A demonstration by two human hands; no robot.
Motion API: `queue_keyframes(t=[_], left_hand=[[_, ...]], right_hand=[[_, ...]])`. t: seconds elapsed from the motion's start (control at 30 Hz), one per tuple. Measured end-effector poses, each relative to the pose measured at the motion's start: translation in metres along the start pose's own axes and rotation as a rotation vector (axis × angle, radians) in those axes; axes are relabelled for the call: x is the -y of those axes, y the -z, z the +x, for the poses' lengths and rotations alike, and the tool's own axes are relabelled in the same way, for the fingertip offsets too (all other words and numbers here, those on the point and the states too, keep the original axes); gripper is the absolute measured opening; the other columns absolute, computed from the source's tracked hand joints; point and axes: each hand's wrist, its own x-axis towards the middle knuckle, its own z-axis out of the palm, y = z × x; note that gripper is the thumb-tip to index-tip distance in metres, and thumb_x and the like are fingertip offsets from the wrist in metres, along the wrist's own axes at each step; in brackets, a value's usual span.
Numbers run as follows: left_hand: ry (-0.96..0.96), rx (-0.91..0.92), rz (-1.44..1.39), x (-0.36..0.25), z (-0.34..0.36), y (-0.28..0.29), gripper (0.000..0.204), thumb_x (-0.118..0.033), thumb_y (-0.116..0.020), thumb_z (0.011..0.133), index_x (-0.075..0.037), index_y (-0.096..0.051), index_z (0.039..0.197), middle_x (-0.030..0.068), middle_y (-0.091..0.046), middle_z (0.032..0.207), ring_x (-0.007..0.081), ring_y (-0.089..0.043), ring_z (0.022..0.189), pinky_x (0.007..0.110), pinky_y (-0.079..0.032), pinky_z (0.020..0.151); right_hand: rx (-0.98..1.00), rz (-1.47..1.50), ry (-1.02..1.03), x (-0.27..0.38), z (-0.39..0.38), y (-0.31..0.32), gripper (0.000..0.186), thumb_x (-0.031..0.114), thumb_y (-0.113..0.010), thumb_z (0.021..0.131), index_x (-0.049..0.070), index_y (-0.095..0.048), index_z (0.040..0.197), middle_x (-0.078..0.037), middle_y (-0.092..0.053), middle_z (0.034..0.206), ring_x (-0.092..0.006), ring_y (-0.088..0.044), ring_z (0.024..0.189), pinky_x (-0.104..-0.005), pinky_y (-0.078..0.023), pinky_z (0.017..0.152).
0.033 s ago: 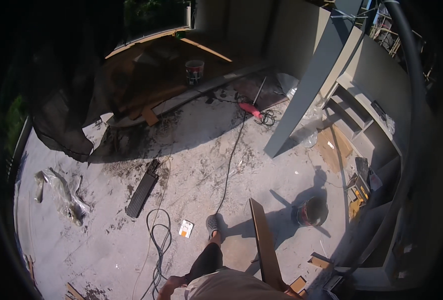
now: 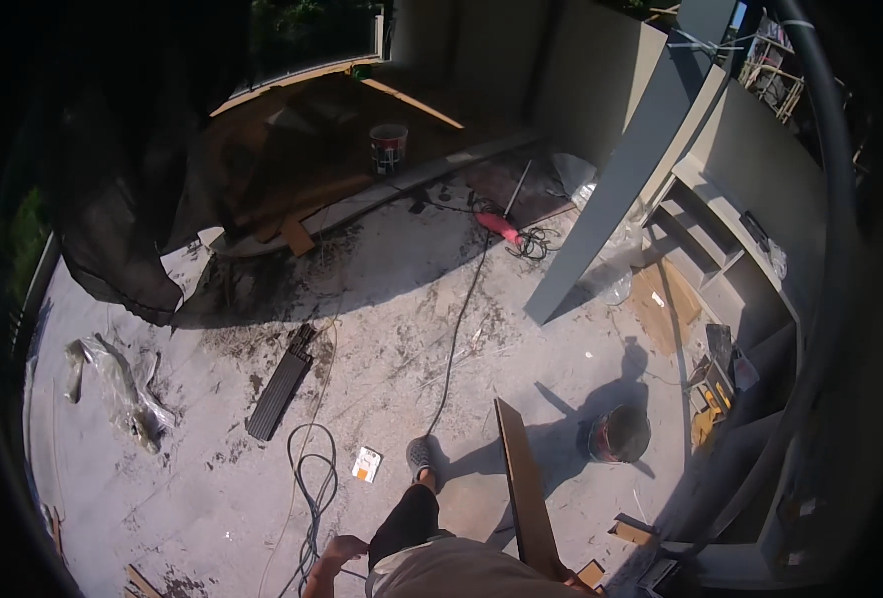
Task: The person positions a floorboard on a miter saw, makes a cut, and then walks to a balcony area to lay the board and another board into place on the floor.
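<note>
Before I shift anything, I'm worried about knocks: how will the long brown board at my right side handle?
The board looks flat and unbent, so it is probably stiff. Being long and narrow, it may swing or tip if gripped only near one end, where your right hand seems to be.

Hard sunlight floods the pale floor (image 2: 392, 349), nearly washing it out in places, and throws a crisp shadow (image 2: 611, 404) of the person toward the right of centre, so the light comes from the lower left. The upper left sinks into deep gloom, detail mostly lost. Glints show on plastic sheeting (image 2: 123, 384) at left. The plank (image 2: 528, 488) at lower centre reads clearly; shelving (image 2: 711, 194) bows near the black, softened rim.
</note>
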Motion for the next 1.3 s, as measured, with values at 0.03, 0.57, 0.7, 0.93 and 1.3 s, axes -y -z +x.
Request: queue_keyframes(t=[0.03, 0.57, 0.7, 0.93, 1.3], left_hand=[[-0.109, -0.114, 0.022, -0.062, 0.034, 0.016, 0.025, -0.023, -0.066, 0.093, -0.001, -0.077, 0.097, 0.0095, -0.073, 0.093, 0.0166, -0.068, 0.085, 0.03, -0.052, 0.075], [-1.587, 1.433, -0.795, -0.935, 0.095, -0.14, 0.037, -0.031, -0.063, 0.1, -0.002, -0.068, 0.124, 0.014, -0.071, 0.113, 0.026, -0.068, 0.1, 0.034, -0.054, 0.085], [-1.357, 1.532, -0.893, -1.033, 0.139, -0.138, 0.028, -0.023, -0.065, 0.101, -0.005, -0.07, 0.121, 0.0057, -0.07, 0.104, 0.0141, -0.066, 0.088, 0.025, -0.053, 0.077], [-0.722, 0.654, -1.614, -1.191, 0.16, -0.062, 0.062, -0.053, -0.038, 0.104, 0.001, -0.068, 0.095, 0.0179, -0.065, 0.097, 0.0237, -0.063, 0.084, 0.036, -0.053, 0.077], [-0.56, 1.382, -0.916, -1.373, 0.449, 0.057, 0.039, -0.027, -0.054, 0.105, 0.01, -0.068, 0.102, 0.0179, -0.067, 0.104, 0.0223, -0.067, 0.084, 0.029, -0.055, 0.074]], right_hand=[[0.004, -0.005, 0.006, 0.036, 0.009, 0.004, 0.072, 0.061, -0.057, 0.096, -0.005, -0.066, 0.123, -0.006, -0.065, 0.113, -0.0195, -0.058, 0.102, -0.0341, -0.045, 0.089], [0.055, -0.053, 0.036, 0.496, 0.191, 0.054, 0.075, 0.063, -0.056, 0.095, -0.005, -0.064, 0.125, -0.008, -0.064, 0.116, -0.0207, -0.057, 0.104, -0.0349, -0.045, 0.09], [0.074, -0.096, 0.083, 0.621, 0.247, 0.097, 0.075, 0.063, -0.056, 0.095, -0.005, -0.064, 0.125, -0.008, -0.064, 0.116, -0.021, -0.057, 0.105, -0.0351, -0.045, 0.091], [0.077, -0.1, 0.255, 0.883, 0.325, 0.156, 0.077, 0.064, -0.056, 0.095, -0.005, -0.064, 0.126, -0.009, -0.064, 0.118, -0.0215, -0.057, 0.106, -0.0354, -0.045, 0.092], [0.102, -0.091, 0.244, 1.147, 0.425, 0.117, 0.078, 0.065, -0.055, 0.094, -0.005, -0.063, 0.128, -0.01, -0.063, 0.12, -0.0223, -0.057, 0.108, -0.0359, -0.045, 0.093]])
